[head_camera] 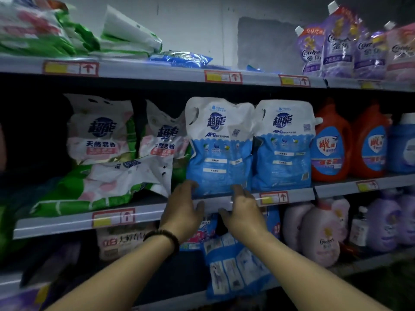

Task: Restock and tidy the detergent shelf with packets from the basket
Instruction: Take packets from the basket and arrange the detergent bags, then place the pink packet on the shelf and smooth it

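A blue-and-white detergent packet (pixel 219 144) stands upright on the middle shelf (pixel 148 213), tight against a second identical packet (pixel 284 144) to its right. My left hand (pixel 183 212) touches the bottom left corner of the first packet with relaxed fingers. My right hand (pixel 243 209) touches its bottom right edge, fingers spread. Neither hand grips it. A dark bead bracelet sits on my left wrist. No basket is in view.
Left of the blue packets stand white-pink-green packets (pixel 101 129), one lying flat (pixel 96 187). Red detergent jugs (pixel 330 142) stand to the right. The top shelf holds green packets (pixel 45 30) and purple pouches (pixel 341 46). Lower shelf: blue packet (pixel 233 268), pink bottles (pixel 321 232).
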